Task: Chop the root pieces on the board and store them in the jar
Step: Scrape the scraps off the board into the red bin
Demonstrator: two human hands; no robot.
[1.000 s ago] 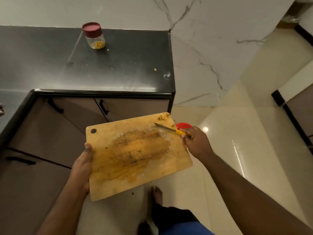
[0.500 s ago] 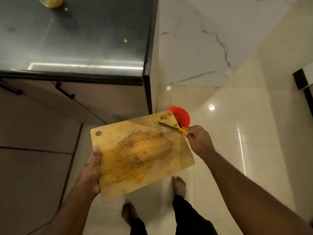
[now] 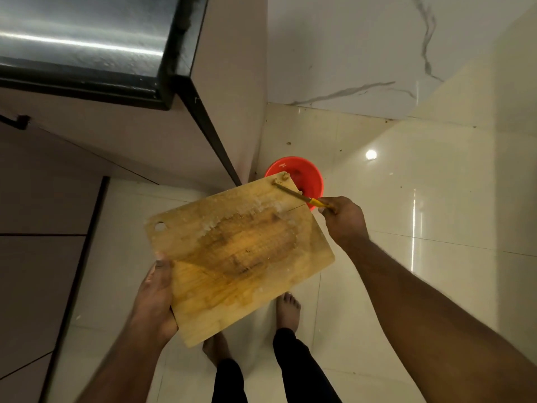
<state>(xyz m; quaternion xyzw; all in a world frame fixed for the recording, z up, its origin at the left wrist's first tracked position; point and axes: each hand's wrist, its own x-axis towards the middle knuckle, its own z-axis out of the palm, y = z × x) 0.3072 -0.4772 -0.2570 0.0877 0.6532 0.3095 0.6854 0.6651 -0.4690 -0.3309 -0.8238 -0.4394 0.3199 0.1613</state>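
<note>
Beyond left hand (image 3: 154,298), scraps (image 3: 283,178) meet knife (image 3: 293,194).

Both forearms are bare, with no sleeves, watch or bracelet on them; one enters from the lower left of the frame and the other from the lower right. The left hand (image 3: 155,298) and the right hand (image 3: 343,218) wear no gloves and no rings that can be seen. At the bottom centre, two legs are in black trousers (image 3: 293,370). Both feet (image 3: 287,311) are bare.
</note>
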